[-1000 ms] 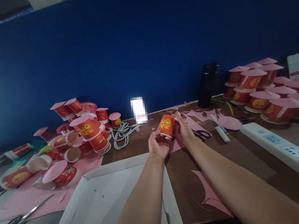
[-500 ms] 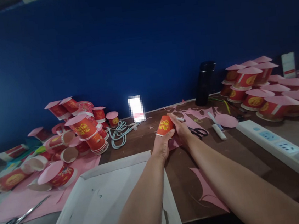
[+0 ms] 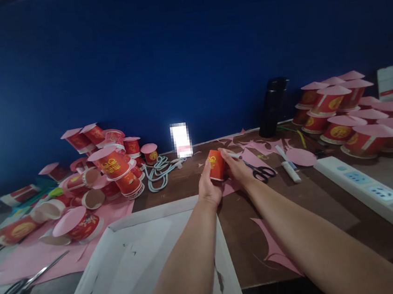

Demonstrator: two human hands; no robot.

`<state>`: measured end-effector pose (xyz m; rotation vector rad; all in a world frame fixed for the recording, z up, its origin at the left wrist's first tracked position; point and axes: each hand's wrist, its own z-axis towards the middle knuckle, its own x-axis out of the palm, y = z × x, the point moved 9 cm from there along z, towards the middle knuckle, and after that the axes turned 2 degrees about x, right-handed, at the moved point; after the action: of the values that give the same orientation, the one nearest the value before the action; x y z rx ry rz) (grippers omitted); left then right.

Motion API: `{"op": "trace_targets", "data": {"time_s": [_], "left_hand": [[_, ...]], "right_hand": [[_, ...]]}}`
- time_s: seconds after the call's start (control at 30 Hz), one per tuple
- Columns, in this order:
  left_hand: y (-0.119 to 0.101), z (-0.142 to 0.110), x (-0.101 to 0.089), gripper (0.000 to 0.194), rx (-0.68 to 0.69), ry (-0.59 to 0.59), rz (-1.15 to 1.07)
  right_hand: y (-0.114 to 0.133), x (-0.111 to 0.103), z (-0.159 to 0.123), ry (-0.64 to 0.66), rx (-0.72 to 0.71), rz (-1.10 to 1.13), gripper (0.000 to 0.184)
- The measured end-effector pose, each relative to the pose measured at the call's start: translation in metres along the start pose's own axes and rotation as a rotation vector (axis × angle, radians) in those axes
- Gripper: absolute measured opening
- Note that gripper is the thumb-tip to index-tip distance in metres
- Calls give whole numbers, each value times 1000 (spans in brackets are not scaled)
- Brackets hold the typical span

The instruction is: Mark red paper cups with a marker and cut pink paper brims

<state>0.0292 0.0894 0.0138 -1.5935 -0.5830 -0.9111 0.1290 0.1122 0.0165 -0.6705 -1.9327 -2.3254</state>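
Observation:
A red paper cup (image 3: 216, 165) with yellow characters is in my left hand (image 3: 209, 187), which is closed round its left side and lower part. My right hand (image 3: 236, 168) is at the cup's right side, its fingers by the cup's upper edge. A thin white pen-like stick (image 3: 234, 156) pokes out from my right hand; most of it is hidden. Just right of that hand lie dark-handled scissors (image 3: 264, 172) on pink paper scraps (image 3: 255, 157).
Red cups with pink paper discs stand piled at left (image 3: 110, 163) and stacked at right (image 3: 335, 99). A white box lid (image 3: 147, 208) lies in front. A power strip (image 3: 358, 186), glue tube (image 3: 291, 172), black bottle (image 3: 274, 108), coiled cable (image 3: 159, 174) and other scissors (image 3: 18, 292) surround the hands.
The cup has turned more upright, and my left hand has shifted from beneath it to round its left side. My right hand stays close to it. The view has shifted slightly.

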Motion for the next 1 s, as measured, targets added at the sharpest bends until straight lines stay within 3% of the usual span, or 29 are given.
{"op": "trace_targets", "data": {"time_s": [0.1, 0.23, 0.33, 0.63, 0.83, 1.0], "left_hand": [[-10, 2, 2, 48, -33, 41, -55], [-26, 5, -14, 47, 21, -83, -147], [-28, 6, -19, 46, 28, -123, -172], [-27, 9, -14, 48, 53, -61, -179], [-30, 11, -18, 43, 97, -56, -215], [-28, 10, -23, 42, 90, -103, -209]], "right_hand": [[-3, -3, 1, -25, 18, -36, 46], [15, -17, -3, -213, -147, -173, 47], [30, -16, -9, -254, -262, -245, 44], [70, 15, -38, -138, -672, -566, 33], [72, 31, -48, -37, -706, -681, 31], [64, 39, -51, 21, -639, -659, 31]]}}
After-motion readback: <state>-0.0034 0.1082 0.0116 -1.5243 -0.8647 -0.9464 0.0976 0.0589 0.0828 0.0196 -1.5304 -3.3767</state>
